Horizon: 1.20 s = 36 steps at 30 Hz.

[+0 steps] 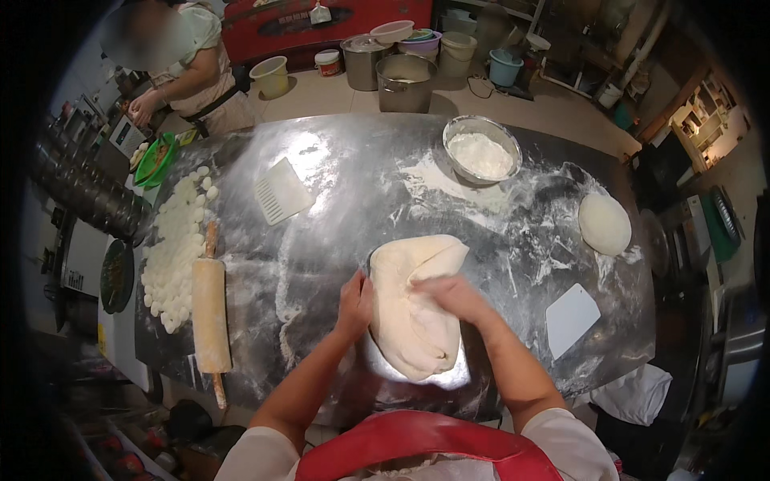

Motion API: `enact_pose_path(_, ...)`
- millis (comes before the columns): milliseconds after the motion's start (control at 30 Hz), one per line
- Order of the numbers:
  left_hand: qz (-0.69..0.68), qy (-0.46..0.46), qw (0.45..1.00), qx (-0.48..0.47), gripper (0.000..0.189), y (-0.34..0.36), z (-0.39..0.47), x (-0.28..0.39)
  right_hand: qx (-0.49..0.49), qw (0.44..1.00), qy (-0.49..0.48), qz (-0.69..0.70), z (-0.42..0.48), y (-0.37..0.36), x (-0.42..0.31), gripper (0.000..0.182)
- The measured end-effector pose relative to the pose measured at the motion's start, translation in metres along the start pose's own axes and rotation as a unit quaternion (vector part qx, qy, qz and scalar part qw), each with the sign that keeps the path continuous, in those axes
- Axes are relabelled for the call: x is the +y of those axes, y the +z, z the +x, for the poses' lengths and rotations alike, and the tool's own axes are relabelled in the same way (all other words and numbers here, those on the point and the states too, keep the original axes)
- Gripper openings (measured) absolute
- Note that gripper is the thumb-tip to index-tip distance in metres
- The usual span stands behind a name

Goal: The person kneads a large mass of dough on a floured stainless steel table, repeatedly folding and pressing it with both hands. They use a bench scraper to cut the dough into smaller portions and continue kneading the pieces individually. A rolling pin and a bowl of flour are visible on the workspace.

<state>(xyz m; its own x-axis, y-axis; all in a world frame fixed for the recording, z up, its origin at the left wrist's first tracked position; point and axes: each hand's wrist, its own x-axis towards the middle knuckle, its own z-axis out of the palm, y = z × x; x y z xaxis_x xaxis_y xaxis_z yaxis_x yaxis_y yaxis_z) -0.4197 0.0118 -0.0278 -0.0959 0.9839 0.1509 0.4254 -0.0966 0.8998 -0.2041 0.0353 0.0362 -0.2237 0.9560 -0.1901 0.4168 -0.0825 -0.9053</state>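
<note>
A large, soft mass of dough (400,324) lies before me on the dark metal worktable (337,240), with a crease running across its upper part and a flap towards the upper right. My left hand (356,302) holds its left side, the fingertips partly hidden against the edge. Over the crease is my right hand (450,296), blurred, its fingers touching the dough; whether they grip it is unclear. A white dough scraper (571,320) lies to the right, and a rounder dough ball (604,224) sits beyond it.
A wooden rolling pin (210,315) lies at left beside many small dough pieces (174,252). A slotted scraper (284,192) and a metal bowl of flour (481,155) stand farther back. Another person (192,66) is at the upper left. Pots (407,90) stand on the floor behind.
</note>
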Motion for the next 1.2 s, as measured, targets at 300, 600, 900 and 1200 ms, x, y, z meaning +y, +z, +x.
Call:
enact_pose_path(300, 0.067, 0.007, 0.993, -0.093, 0.045, 0.056, 0.072, -0.010, 0.372, 0.854, -0.255, -0.258, 0.101, 0.018, 0.122, 0.024)
enact_pose_path(600, 0.040, 0.037, 0.985, -0.166, 0.028, 0.021, 0.048, 0.017, 0.007, 0.978, -0.117, -0.174, 0.043, 0.027, 0.005, 0.027)
enact_pose_path(900, 0.173, 0.391, 0.898, -0.103, 0.046, -0.008, -0.118, 0.038, 0.010, 0.895, -0.336, -0.294, -0.124, 0.047, 0.014, 0.051)
enact_pose_path(1200, 0.212, 0.245, 0.940, -0.111, 0.057, 0.039, 0.022, 0.042, 0.126, 0.900, -0.210, -0.359, 0.007, 0.030, 0.021, 0.055)
